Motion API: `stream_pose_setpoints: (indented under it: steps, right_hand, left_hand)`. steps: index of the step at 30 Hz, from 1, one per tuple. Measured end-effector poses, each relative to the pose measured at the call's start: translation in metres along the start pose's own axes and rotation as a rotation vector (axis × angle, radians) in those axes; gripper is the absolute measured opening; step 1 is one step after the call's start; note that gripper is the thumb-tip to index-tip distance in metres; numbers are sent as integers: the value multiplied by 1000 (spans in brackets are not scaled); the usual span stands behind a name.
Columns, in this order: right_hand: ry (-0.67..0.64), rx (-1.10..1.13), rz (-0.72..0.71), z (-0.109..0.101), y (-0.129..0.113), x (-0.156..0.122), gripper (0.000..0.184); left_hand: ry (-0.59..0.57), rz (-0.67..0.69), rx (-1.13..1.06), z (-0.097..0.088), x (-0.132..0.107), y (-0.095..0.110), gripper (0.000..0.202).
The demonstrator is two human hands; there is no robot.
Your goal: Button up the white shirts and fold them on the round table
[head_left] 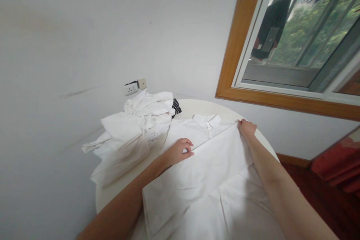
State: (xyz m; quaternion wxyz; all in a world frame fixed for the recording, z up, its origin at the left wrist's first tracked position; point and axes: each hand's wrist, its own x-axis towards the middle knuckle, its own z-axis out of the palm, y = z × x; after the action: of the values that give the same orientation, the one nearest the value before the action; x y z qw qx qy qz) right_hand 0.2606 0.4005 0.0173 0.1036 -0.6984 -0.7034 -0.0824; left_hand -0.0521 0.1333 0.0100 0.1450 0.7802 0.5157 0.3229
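A white collared shirt [208, 168] is spread over a round white table [194, 105], its collar [207, 120] toward the wall. One layer of the cloth is drawn up in a straight slanting edge across the shirt. My left hand [180, 150] pinches the lower left part of that edge between thumb and fingers. At the upper right end of the same edge, my right hand [247, 128] is closed on the cloth near the table's rim. The shirt's lower part spreads toward me, with some creases.
A heap of crumpled white clothes [140, 120] lies on the table's left side, with a black striped cloth [176, 108] beside it. Behind are a wall socket [131, 88] and a wood-framed window [225, 78]. A red curtain [337, 161] hangs at the right.
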Motion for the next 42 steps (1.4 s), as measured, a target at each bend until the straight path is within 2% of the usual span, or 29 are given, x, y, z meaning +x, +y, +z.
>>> stream_pose_setpoints:
  steps: [4, 10, 14, 17, 23, 28, 31, 34, 37, 39, 42]
  right_hand:
    - [30, -59, -50, -9, 7, -10, 52]
    - [-85, -113, -42, -17, 24, -39, 48]
    - [-26, -148, -119, -14, 33, -53, 44]
    - [-28, -154, -172, -14, 40, -55, 45]
    - [-15, -108, -170, -27, 44, -60, 42]
    - [102, -104, -194, -29, 44, -92, 45]
    - [81, -110, -257, -24, 52, -111, 46]
    - [66, -141, -230, -25, 57, -119, 46]
    - [77, -122, -306, -34, 46, -128, 49]
    - [39, -33, -448, -41, 27, -138, 52]
    - [-54, 112, -635, -45, -7, -158, 58]
  left_hand:
    - [14, 8, 0, 2, 0, -3, 16]
    - [12, 10, -3, 2, 1, -3, 18]
    - [1, 11, 6, -1, 0, 0, 19]
    - [0, 22, 10, -2, -1, 0, 20]
    - [-1, 49, 15, 0, 1, -4, 23]
    - [14, 53, 14, 1, 2, -4, 24]
    - [-2, 45, 8, -1, 2, -4, 25]
    - [-20, 54, 2, -2, 1, -5, 25]
    - [-35, 83, -2, -2, 1, -7, 20]
    - [-48, 62, 0, -4, 2, -7, 20]
    - [-119, -30, -32, -13, 8, -4, 33]
